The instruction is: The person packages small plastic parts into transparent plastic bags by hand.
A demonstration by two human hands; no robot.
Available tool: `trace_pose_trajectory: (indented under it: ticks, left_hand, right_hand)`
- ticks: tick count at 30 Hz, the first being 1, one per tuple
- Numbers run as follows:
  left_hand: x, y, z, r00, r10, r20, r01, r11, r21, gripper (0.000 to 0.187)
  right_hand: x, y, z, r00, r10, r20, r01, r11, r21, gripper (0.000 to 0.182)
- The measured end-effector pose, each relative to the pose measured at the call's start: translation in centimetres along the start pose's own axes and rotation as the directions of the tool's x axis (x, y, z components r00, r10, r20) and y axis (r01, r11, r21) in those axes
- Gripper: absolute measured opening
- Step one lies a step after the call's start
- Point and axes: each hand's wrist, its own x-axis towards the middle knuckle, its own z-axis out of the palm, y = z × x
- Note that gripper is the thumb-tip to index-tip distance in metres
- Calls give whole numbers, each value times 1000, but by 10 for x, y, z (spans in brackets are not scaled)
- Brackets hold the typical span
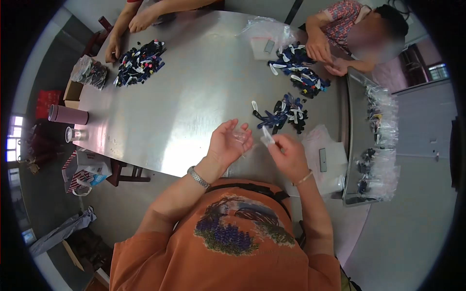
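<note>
Over the near edge of the table, my left hand (227,144) is turned palm up with its fingers curled round a small clear plastic bag (239,136). To its right, my right hand (290,154) pinches a pale, shiny strip (267,137) between thumb and fingers; whether it is plastic film or a white clip I cannot make out. Just beyond my hands lies a loose pile of dark blue, black and white hair clips (284,114). Beside my right hand, clear plastic bags (318,140) lie on the table with a small dark rectangular object (323,160) on them.
Across the metal table (194,87), two people handle more clip piles (140,63) (303,72). A metal tray (345,186) at right holds several filled bags (381,121). A pink tumbler (68,114), a clear cup (75,134) and a stuffed bag (90,72) stand at left.
</note>
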Motion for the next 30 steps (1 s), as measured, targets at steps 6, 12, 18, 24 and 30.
trace_pose_trajectory:
  ticks: [6, 12, 18, 24, 30]
  left_hand:
    - [-4, -15, 9, 999, 38, -5, -38, 998, 43, 16]
    - [-4, -27, 2, 997, 75, 28, -77, 989, 126, 19]
    - [-2, -23, -5, 994, 48, 100, -46, 999, -27, 20]
    - [-11, -19, 5, 999, 19, -36, -25, 982, -188, 24]
    - [-8, -29, -2, 997, -73, -5, 73, 997, -3, 22]
  right_hand:
    - [-7, -27, -5, 959, -14, 282, 63, 984, -167, 10]
    - [-2, -29, 26, 979, 56, 194, 32, 906, -422, 12]
    - [-9, -18, 41, 972, -118, -202, 105, 992, -74, 16]
    - [9, 77, -3, 901, -112, -420, -155, 820, -552, 31]
    - [20, 102, 0, 951, 256, -172, -309, 781, -543, 30]
